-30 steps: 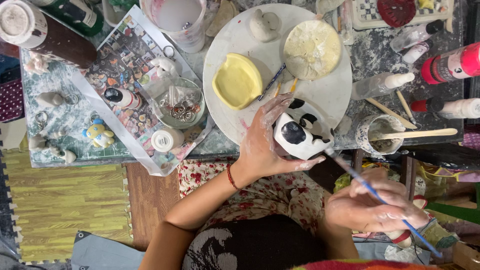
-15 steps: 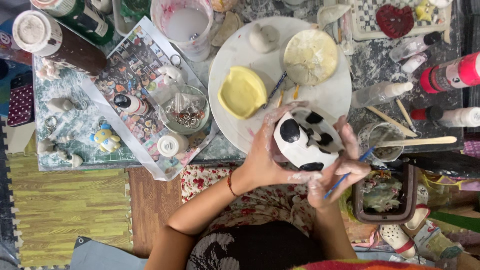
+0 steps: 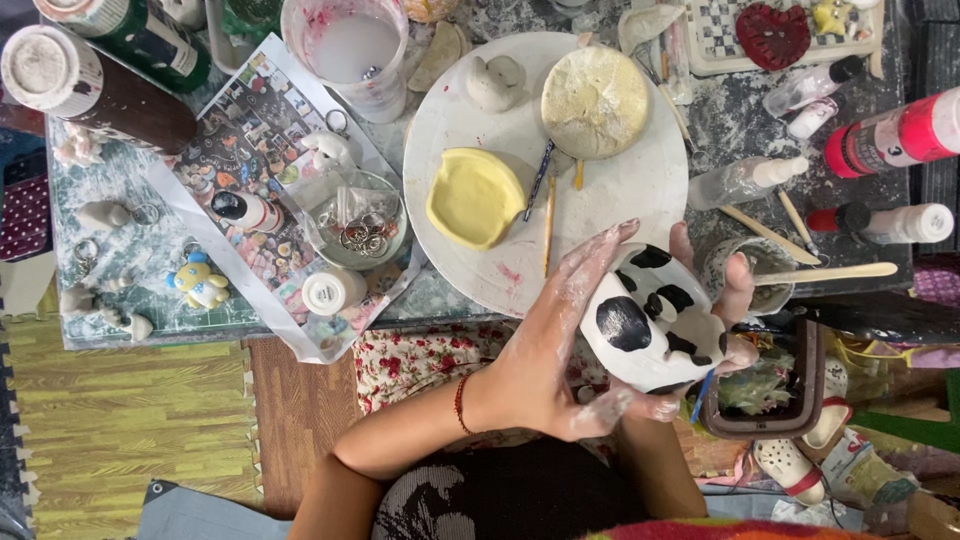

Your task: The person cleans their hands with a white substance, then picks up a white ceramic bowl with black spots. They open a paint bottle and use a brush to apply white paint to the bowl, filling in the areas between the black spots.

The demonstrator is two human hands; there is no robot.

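Both hands now cradle the cow-spotted cup [image 3: 655, 320] over the table edge. The left hand [image 3: 545, 350] is spread along its side. The right hand [image 3: 725, 300] wraps behind it, the blue brush [image 3: 703, 395] probably pinched underneath, no longer painting.

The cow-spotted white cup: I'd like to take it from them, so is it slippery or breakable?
The cup looks like rigid ceramic, so probably breakable if dropped. The left hand and right hand are smeared white, so its surface may be wet and slick. Its rounded shape may roll on its side.
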